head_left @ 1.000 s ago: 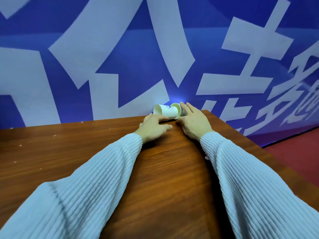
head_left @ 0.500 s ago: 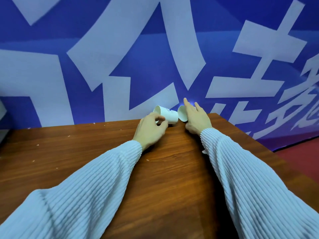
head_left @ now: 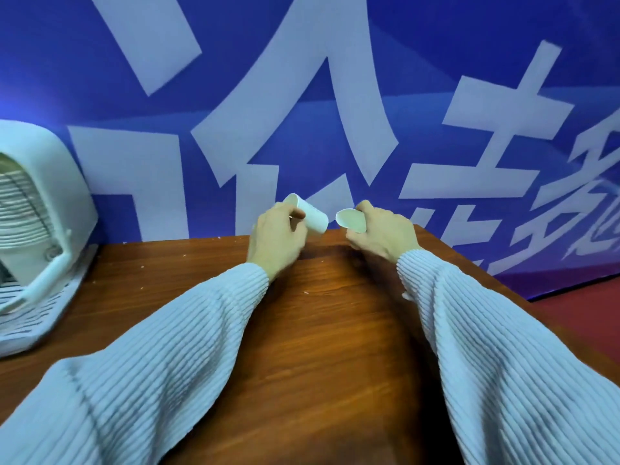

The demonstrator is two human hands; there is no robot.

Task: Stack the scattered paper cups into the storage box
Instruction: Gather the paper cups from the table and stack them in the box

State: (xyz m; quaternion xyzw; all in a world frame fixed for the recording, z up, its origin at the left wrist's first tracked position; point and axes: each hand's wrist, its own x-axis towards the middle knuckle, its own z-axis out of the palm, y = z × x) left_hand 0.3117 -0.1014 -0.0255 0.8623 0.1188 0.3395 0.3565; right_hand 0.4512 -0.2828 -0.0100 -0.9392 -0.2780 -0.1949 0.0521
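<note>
At far left on the wooden table [head_left: 318, 330] stands the slatted storage box [head_left: 40, 236]. Left hand [head_left: 275, 239] grips one paper cup [head_left: 310, 218], right hand [head_left: 382, 234] another [head_left: 350, 220]; nesting them likely comes next.

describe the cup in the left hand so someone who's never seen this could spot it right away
Start at the far edge of the wooden table, below the blue wall. Two hands are raised there, each gripping a white paper cup. The left hand holds the left cup, whose whole side shows, unlike the right hand's right cup.
</note>
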